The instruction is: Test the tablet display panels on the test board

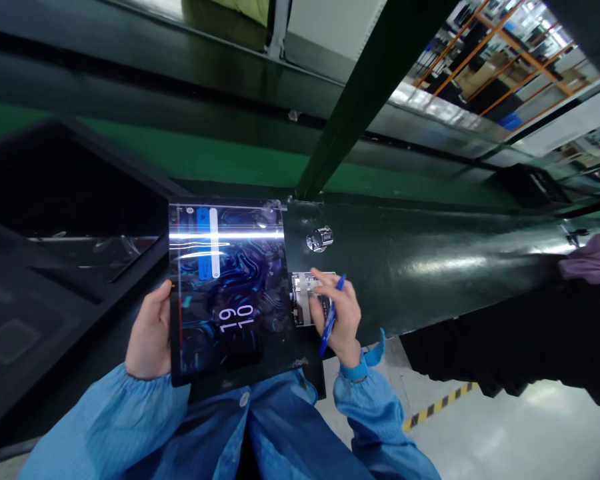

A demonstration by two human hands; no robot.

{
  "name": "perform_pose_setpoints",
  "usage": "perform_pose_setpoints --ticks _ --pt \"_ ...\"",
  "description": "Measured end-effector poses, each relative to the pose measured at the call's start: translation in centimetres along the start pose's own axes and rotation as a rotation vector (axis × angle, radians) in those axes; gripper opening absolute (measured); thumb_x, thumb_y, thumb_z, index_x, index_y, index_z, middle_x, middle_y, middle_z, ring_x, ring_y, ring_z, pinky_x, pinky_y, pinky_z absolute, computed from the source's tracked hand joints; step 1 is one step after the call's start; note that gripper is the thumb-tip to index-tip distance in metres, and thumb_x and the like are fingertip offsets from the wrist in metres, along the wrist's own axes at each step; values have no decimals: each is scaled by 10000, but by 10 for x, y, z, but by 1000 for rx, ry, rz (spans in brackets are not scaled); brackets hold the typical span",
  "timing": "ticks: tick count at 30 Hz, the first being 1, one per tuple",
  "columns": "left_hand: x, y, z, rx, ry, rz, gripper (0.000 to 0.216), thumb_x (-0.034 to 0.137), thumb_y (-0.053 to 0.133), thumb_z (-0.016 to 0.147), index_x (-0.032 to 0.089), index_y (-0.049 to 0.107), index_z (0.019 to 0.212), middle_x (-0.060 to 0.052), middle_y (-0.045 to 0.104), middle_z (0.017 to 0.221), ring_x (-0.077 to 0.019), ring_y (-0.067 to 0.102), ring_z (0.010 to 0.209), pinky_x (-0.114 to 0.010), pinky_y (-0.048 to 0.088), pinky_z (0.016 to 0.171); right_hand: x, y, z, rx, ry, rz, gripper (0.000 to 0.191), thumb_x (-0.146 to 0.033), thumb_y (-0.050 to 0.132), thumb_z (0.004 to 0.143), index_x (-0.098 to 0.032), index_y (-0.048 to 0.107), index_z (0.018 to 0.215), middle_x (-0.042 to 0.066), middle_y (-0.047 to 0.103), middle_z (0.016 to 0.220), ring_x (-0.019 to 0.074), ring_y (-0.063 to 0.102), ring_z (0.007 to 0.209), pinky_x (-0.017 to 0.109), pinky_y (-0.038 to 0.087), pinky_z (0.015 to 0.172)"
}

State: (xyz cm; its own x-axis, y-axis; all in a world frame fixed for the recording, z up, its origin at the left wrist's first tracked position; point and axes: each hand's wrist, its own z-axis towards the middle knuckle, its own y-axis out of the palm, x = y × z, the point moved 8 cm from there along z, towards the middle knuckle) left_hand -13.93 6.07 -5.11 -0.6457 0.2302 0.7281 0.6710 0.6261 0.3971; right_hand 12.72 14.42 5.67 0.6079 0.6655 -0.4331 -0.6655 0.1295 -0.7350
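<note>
Blue work coat nearest the lens, a person sits or stands at a dark green bench, seen from the head camera. Along the left edge of a large tablet, the left hand closes its grip, thumb on the border, fingers hidden behind it. The lit tablet is directly in front of the coat, its display turned sideways and showing the digits 19 and 10, with white glare bands crossing its far part. At its right side, the right hand holds a slim blue pen in its grip, fingers bent over a silver rectangular part; whether they touch that part cannot be told. Around the right wrist runs a bright blue band, its loose end sticking up.

Beyond the hand, a shiny metal piece rests on the bench near the foot of a dark post. Black molded trays fill the left side, purple cloth shows at the far right, and yellow-and-black tape marks the pale floor below.
</note>
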Motion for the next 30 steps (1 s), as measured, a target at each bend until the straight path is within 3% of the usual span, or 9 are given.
perform_pose_setpoints --ticks 3,5,9,12,18,22,26,28,30 --pt "2 20 -17 93 -174 -99 320 399 553 930 141 713 1032 -12 794 934 -337 665 1157 -442 584 970 -40 19 3 -318 -180 55 294 -324 540 983 -268 580 1268 49 622 1425 244 479 1417 543 384 1184" --pt "4 27 -23 112 -223 -152 332 416 543 932 150 723 1018 -13 794 916 -343 667 1150 -453 575 973 -52 19 4 -370 -247 66 359 -357 526 999 -263 531 1345 39 600 1451 233 419 1463 557 307 1232" --pt "-3 28 -22 18 -272 -182 375 452 536 914 163 740 1038 -33 792 949 -361 678 1127 -477 577 958 -52 11 7 -241 -241 25 300 -276 558 975 -261 569 1275 32 707 1295 226 536 1328 533 336 1216" --pt "-11 32 -20 -50 -351 -219 369 454 580 892 183 739 1085 -41 789 997 -363 687 1112 -480 578 955 -58 23 11 -255 -247 8 247 -265 553 971 -264 595 1215 22 726 1253 233 571 1259 531 388 1180" --pt "-6 44 -28 48 -347 -289 505 470 468 929 156 665 1272 -98 776 1056 -366 704 1075 -524 565 962 -89 32 19 -287 -394 96 269 -343 491 1015 -246 561 1256 40 684 1339 225 525 1325 514 344 1210" --pt "-4 47 -30 47 -366 -286 505 418 435 947 132 640 1308 -111 777 1037 -358 716 1046 -498 570 956 -79 19 17 -163 -364 101 259 -340 470 1017 -241 565 1237 68 710 1292 228 551 1293 498 366 1176" --pt "2 43 -31 101 -313 -276 466 341 421 957 110 639 1299 -105 785 969 -339 730 1009 -460 583 937 -71 14 14 -121 -397 71 219 -333 480 1011 -214 609 1141 82 742 1221 252 632 1184 502 437 1096" --pt "3 43 -32 111 -319 -266 467 346 413 960 96 653 1272 -106 786 934 -337 733 997 -451 589 924 -62 2 23 -20 -317 126 200 -277 458 1016 -234 630 1109 68 757 1178 232 684 1104 459 514 1004" --pt "1 43 -35 110 -340 -244 465 350 413 952 92 670 1241 -105 786 914 -339 734 992 -452 593 914 -43 -15 38 124 -114 164 248 -201 426 1021 -258 647 1117 42 768 1110 195 723 1003 384 572 891"
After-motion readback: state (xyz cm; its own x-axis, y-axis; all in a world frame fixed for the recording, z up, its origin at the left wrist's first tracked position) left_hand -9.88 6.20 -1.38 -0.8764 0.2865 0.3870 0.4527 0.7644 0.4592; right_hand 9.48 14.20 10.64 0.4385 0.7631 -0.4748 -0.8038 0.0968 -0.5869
